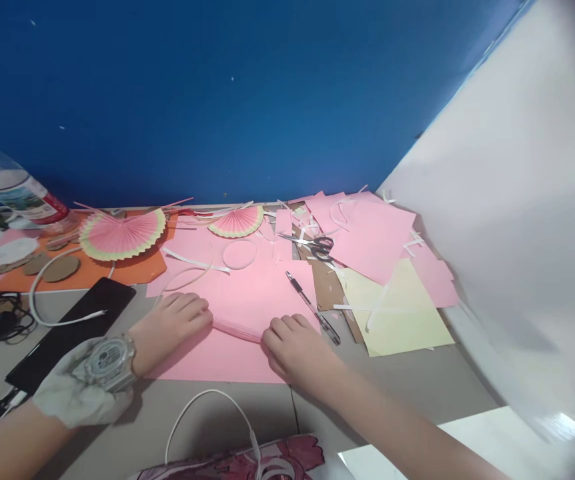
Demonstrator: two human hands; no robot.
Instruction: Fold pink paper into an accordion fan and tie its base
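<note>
Head cam: my L hand [180, 320] & R hand [300, 350] are both down on the folded pink paper [237, 332], one at each end of its near edge. L grip: fingers bent & close together over the L end. R grip: fingers curled over the R end, knuckles up. Can't tell in either if the thumb's pinching underneath. Paper lies flat mid-worktop [447, 380], its near edge bowed a bit btwn my hands, w/ a larger pink sheet [217, 367] showing below it.

Just R of the paper, a pen [312, 308] lies at a slant. Beyond it, twd the far edge, scissors [321, 248] sit nr a pile of pink sheets [372, 233]; a yellow sheet [402, 333] is twd the R edge. Along the far edge: small pleated fan [237, 221] in the middle, bigger pleated fan [122, 233] farther L on an orange sheet [150, 267]. Bottle [22, 193] is nr the far L corner; black phone [62, 347] lies by my L wrist, which has a watch [110, 363] on.
</note>
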